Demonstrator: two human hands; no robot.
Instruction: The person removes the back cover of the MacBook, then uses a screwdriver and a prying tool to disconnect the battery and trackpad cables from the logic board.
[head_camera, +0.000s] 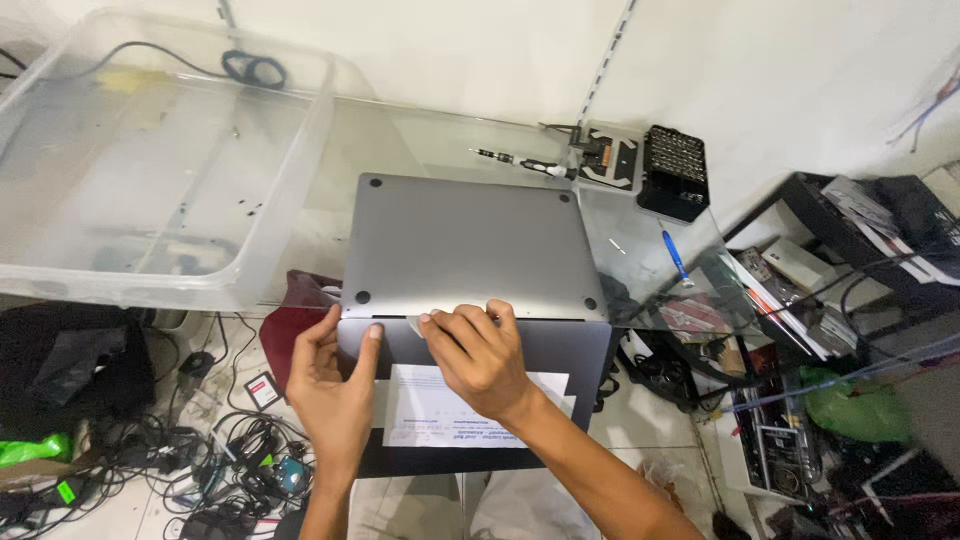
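A grey laptop lies upside down on the glass table, its bottom cover facing up and its lid hanging open over the near edge. My left hand rests on the hinge edge, thumb pressed near the left corner. My right hand holds a small pale pick pushed into the seam of the bottom cover near the middle of that edge. A white paper label sits on the hanging lid under my hands.
A large clear plastic bin occupies the table's left. A screwdriver, a black bit set and a blue tool lie at the back right. Cables clutter the floor left; shelves with clutter stand right.
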